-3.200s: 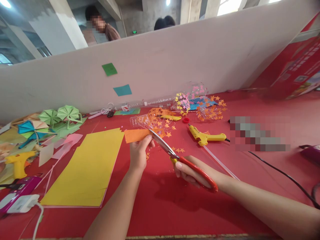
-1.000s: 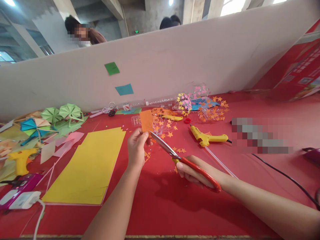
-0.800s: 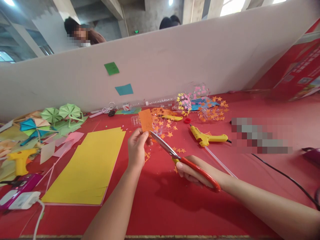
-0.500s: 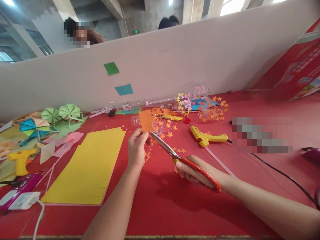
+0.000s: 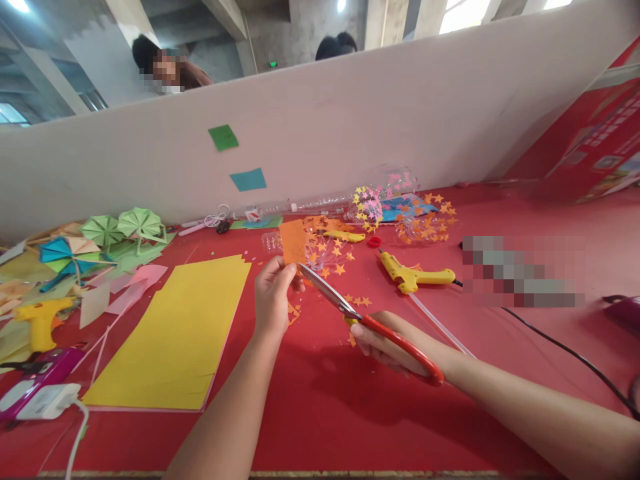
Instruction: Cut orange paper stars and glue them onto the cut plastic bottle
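Note:
My left hand (image 5: 274, 293) pinches the lower end of a small orange sheet of paper (image 5: 293, 241) that stands up from the fingers. Red-handled scissors (image 5: 400, 347) are gripped in my right hand (image 5: 383, 340). Their blade tips meet the paper's lower edge, right by my left thumb; the blades look nearly closed. Beyond the paper lie clear plastic pieces with orange stars (image 5: 325, 257) on them. Loose orange stars (image 5: 358, 301) lie on the red table (image 5: 320, 427) just behind the scissors.
Left of my arms lies a stack of yellow paper (image 5: 175, 333). A yellow glue gun (image 5: 415, 275) with its cord is to the right, another glue gun (image 5: 43, 323) at far left. Green paper umbrellas (image 5: 140, 223) and star-covered bottle pieces (image 5: 425, 217) stand near the white partition (image 5: 320, 127).
Almost nothing differs. Both hands, the scissors and the orange paper hold nearly the same place, with the paper shifted very slightly.

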Demonstrator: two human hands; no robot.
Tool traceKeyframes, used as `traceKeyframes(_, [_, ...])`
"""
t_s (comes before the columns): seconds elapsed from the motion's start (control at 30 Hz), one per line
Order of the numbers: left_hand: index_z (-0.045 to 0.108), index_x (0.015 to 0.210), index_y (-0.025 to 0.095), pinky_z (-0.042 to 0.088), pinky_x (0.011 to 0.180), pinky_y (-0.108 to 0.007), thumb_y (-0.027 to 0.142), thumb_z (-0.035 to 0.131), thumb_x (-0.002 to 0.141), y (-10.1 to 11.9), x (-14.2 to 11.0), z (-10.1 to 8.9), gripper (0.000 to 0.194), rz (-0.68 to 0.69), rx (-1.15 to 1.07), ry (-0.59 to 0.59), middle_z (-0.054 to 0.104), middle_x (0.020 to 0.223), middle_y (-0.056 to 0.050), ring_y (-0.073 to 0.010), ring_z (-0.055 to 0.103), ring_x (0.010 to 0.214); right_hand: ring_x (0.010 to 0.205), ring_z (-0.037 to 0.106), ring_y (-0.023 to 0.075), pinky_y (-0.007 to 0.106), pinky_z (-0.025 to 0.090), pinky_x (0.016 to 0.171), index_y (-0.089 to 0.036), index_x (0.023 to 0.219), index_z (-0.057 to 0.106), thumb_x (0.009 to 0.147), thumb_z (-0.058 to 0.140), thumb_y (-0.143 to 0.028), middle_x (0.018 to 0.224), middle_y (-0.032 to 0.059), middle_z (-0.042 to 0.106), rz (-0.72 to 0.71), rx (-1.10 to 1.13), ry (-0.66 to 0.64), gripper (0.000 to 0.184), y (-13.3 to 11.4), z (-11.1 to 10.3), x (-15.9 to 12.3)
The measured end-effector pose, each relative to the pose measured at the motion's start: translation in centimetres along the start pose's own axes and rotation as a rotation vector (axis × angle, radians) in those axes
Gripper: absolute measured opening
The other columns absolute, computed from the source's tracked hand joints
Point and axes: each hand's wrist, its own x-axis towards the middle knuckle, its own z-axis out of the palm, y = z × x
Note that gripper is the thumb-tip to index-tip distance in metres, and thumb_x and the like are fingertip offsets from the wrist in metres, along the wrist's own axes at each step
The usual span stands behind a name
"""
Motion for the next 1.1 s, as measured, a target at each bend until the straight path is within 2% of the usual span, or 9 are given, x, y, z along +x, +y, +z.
traceKeyframes(0.23, [0.059, 0.065, 0.018, 0.04, 0.049, -0.021, 0.028, 0.059, 0.076, 0.15, -0.05, 0.13, 0.015, -0.014, -0.023, 0.011, 0.055, 0.058, 0.003, -0.0085, 0.05, 0.049, 0.037, 0.034, 0.0059, 0.019, 0.025, 0.037, -0.02, 0.061, 0.043, 0.071, 0.051, -0.078, 0.046, -0.0069, 0.038, 0.021, 0.041, 0.028, 0.059, 0.1, 0.36, -0.03])
traceKeyframes(0.5, [0.061, 0.067, 0.017, 0.04, 0.049, -0.021, 0.027, 0.059, 0.075, -0.1, -0.29, 0.49, 0.013, -0.082, -0.067, -0.053, 0.058, 0.059, 0.002, -0.0081, 0.05, 0.048, 0.041, 0.034, 0.0075, 0.021, 0.027, 0.039, -0.02, 0.062, 0.044, 0.071, 0.05, -0.079, 0.05, -0.0054, 0.038, 0.002, 0.03, 0.118, 0.06, -0.04, 0.62, -0.22])
traceKeyframes(0.77, [0.06, 0.066, 0.018, 0.04, 0.048, -0.02, 0.025, 0.06, 0.076, -0.09, -0.13, 0.36, 0.013, -0.05, -0.089, 0.007, 0.059, 0.059, 0.003, -0.0071, 0.051, 0.047, 0.045, 0.036, 0.0084, 0.021, 0.027, 0.039, -0.02, 0.062, 0.043, 0.074, 0.056, -0.069, 0.053, -0.0043, 0.04, -0.008, 0.028, 0.098, 0.053, 0.01, 0.59, -0.08])
traceKeyframes(1.1, [0.059, 0.066, 0.018, 0.041, 0.05, -0.019, 0.02, 0.056, 0.078, -0.1, 0.08, -0.04, 0.012, 0.018, -0.045, -0.002, 0.056, 0.055, 0.004, -0.007, 0.05, 0.048, 0.04, 0.033, 0.0057, 0.019, 0.026, 0.038, -0.019, 0.061, 0.044, 0.068, 0.047, -0.083, 0.049, -0.006, 0.038, 0.005, 0.03, 0.03, 0.064, -0.2, 0.42, -0.09])
